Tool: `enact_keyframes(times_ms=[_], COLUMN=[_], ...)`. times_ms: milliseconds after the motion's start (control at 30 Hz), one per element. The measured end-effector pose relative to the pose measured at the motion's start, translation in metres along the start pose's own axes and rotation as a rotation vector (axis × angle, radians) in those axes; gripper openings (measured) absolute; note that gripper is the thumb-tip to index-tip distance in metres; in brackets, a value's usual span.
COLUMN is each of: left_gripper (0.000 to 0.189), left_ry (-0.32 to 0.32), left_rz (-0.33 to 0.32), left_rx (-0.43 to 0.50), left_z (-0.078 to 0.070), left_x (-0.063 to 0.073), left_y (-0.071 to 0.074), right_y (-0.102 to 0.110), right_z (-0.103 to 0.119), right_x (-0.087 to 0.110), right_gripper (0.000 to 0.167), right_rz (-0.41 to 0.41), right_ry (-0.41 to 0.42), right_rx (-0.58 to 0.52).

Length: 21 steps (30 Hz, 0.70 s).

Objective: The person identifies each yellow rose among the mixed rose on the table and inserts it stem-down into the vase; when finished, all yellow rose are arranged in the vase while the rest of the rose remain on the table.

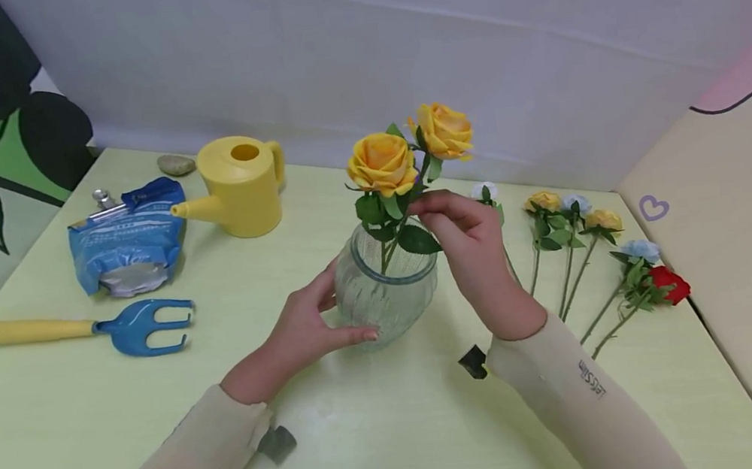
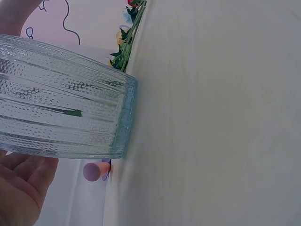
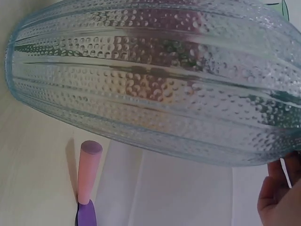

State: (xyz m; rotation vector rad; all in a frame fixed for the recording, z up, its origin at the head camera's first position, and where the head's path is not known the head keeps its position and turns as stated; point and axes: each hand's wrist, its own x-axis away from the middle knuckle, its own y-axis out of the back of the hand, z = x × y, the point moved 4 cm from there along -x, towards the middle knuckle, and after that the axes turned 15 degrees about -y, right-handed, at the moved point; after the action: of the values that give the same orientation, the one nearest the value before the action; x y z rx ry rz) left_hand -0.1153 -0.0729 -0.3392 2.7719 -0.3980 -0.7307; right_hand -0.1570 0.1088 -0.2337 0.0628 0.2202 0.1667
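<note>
My left hand (image 1: 303, 328) grips a clear ribbed glass vase (image 1: 383, 313) from its left side, thumb across the front and fingers round the back. Two yellow roses rise above the vase, the nearer rose (image 1: 383, 164) lower and the farther rose (image 1: 444, 131) up to its right; their stems go down through the mouth. Above the right rim, my right hand (image 1: 475, 244) pinches a rose stem just under the blooms. In the left wrist view the vase base (image 2: 126, 120) stands at the tabletop. The bumpy glass (image 3: 141, 80) fills most of the right wrist view.
On the right lie several loose flowers, among them a red rose (image 1: 669, 285) and a blue flower (image 1: 640, 250). To the left are a yellow watering can (image 1: 247, 201), a blue bag (image 1: 125, 243), a hand fork (image 1: 143, 328) and a stone (image 1: 175, 165). A pink-handled tool (image 3: 89, 172) lies beyond the vase.
</note>
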Motion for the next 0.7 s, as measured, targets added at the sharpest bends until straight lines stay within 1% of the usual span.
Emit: enact_keyframes(times_ms=[133,200,267,400,467,600,700], left_gripper=[0.096,0.097,0.097,0.097,0.097,0.098,0.097], left_ry=[-0.011,-0.016,-0.016,-0.01,-0.006,-0.002,0.003], left_rz=[-0.001,-0.002,-0.002,0.002,0.003,-0.002,0.001], left_rx=[-0.008,-0.009,-0.008,-0.008,-0.006,0.003,0.009], left_z=[0.0,0.001,0.001,0.001,0.002,0.001,0.0], left_x=[0.0,0.0,0.0,0.0,0.001,0.001,0.001], left_y=[0.0,0.0,0.0,0.001,0.001,0.0,0.0], right_y=[0.003,0.005,0.007,0.006,0.003,-0.004,-0.007], right_z=[-0.001,-0.001,-0.001,0.0,0.0,-0.001,-0.003], right_x=[0.002,0.004,0.005,0.001,-0.005,-0.016,-0.019], right_gripper=[0.02,0.022,0.021,0.011,0.011,0.018,0.027], right_rz=[0.036,0.047,0.027,-0.07,-0.105,-0.103,-0.074], right_ry=[0.007,0.007,-0.007,-0.062,-0.103,-0.175,-0.215], right_rx=[0.023,0.003,-0.031,-0.105,-0.126,-0.173,-0.179])
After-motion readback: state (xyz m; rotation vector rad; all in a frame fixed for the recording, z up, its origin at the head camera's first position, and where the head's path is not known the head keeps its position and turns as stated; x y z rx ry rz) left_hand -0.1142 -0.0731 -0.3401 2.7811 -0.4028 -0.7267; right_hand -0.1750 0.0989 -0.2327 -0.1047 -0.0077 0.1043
